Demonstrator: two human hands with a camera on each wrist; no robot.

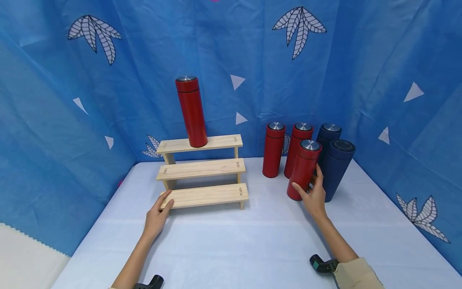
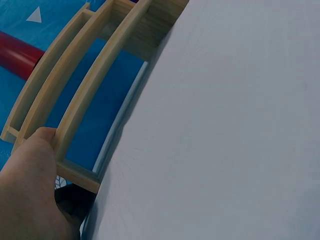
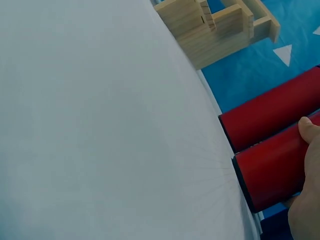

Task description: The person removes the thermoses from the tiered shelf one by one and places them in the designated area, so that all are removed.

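My right hand [image 1: 315, 200] grips the front red thermos [image 1: 304, 170] low on its body, thumb on the left and fingers on the right side. In the right wrist view its base is at the white tablecloth, the thumb lying across the red side. On the left, my left hand [image 1: 156, 218] holds the left end of the lowest step of a three-tier wooden shelf [image 1: 205, 196]. The left wrist view shows the thumb [image 2: 46, 134] against the step's edge. Another red thermos [image 1: 192, 116] stands upright on the shelf's top tier.
Behind the held thermos stand two more red thermoses, one at the left [image 1: 273, 152] and one nearer it [image 1: 294, 148]. Two dark blue thermoses, front [image 1: 335, 172] and rear [image 1: 326, 134], stand close on the right. A blue patterned curtain [image 1: 223, 48] hangs behind the white-covered table [image 1: 231, 249].
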